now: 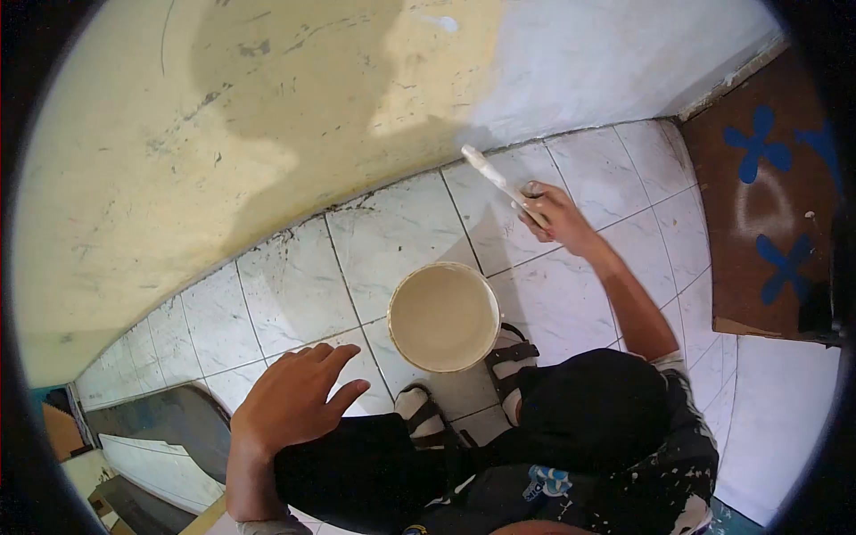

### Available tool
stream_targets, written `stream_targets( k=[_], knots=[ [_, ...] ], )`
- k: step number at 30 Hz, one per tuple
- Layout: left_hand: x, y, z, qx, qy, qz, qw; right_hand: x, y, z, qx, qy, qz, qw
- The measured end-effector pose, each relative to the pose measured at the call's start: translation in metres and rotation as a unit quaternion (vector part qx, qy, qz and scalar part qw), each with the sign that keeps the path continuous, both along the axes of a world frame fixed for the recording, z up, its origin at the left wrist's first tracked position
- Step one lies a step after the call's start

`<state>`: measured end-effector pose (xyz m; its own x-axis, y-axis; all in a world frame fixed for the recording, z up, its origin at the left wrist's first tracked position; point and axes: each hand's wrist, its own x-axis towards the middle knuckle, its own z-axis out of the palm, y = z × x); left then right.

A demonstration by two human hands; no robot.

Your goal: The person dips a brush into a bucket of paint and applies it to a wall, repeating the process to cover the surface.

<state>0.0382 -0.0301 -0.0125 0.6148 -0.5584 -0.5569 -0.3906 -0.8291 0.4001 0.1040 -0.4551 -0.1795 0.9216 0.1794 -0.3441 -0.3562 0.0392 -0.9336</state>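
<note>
My right hand [555, 214] is closed around the handle of a paintbrush [496, 176]. Its pale, paint-coated bristles point up and left, close to the bottom of the wall [357, 98]. On the tiles between my feet and the wall stands a round bucket [443, 369] holding off-white paint [446, 316]. My left hand [294, 397] hangs over my left knee, left of the bucket, with fingers stretched, thumb apart and nothing held. The wall is scuffed yellow at left and whitish at right, where the colours meet near the brush.
Brown furniture with blue flower shapes [762, 205] stands at the right against the wall. Dark and white panels [160, 437] lie at the lower left. Dirt specks mark the white tile floor [294, 285] along the wall. My sandalled feet [513, 366] are beside the bucket.
</note>
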Motion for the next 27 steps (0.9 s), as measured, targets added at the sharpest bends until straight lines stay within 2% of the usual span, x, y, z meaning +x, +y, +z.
stream_targets(
  k=[1, 3, 4, 6, 9, 10, 11, 13, 19, 23, 27],
  knots=[
    [0.0, 0.001, -0.004, -0.02, -0.012, 0.0, 1.0, 0.002, 0.003, -0.028, 0.002, -0.002, -0.002, 1.0],
    [0.001, 0.001, -0.009, -0.009, -0.008, 0.003, 1.0, 0.01, 0.016, -0.084, -0.011, -0.025, -0.136, 0.99],
    [0.003, 0.0, -0.009, 0.0, -0.002, 0.009, 1.0, 0.015, 0.021, -0.113, -0.006, -0.028, -0.138, 0.99],
    [0.005, -0.003, -0.007, 0.023, 0.013, 0.02, 0.999, 0.025, 0.031, -0.157, -0.103, -0.05, -0.157, 0.981],
    [0.006, -0.003, -0.007, 0.05, 0.031, 0.044, 0.997, 0.033, 0.057, -0.178, -0.121, -0.031, -0.189, 0.974],
    [0.005, -0.002, -0.007, 0.054, 0.035, 0.055, 0.996, 0.045, 0.053, -0.217, -0.141, -0.043, -0.183, 0.972],
    [0.004, 0.0, -0.007, 0.059, 0.032, 0.055, 0.996, 0.05, 0.055, -0.227, -0.136, -0.045, -0.183, 0.973],
    [0.002, 0.002, -0.007, 0.031, 0.029, 0.074, 0.996, 0.059, 0.061, -0.231, -0.25, -0.124, -0.195, 0.94],
    [0.004, -0.003, -0.007, 0.06, 0.04, 0.077, 0.994, 0.065, 0.061, -0.198, -0.29, -0.075, -0.181, 0.937],
    [0.007, -0.007, -0.009, 0.055, 0.042, 0.073, 0.995, 0.066, 0.06, -0.175, -0.256, -0.052, -0.183, 0.948],
    [0.009, -0.007, -0.013, 0.055, 0.046, 0.071, 0.995, 0.074, 0.058, -0.19, -0.279, -0.047, -0.176, 0.943]
  ],
)
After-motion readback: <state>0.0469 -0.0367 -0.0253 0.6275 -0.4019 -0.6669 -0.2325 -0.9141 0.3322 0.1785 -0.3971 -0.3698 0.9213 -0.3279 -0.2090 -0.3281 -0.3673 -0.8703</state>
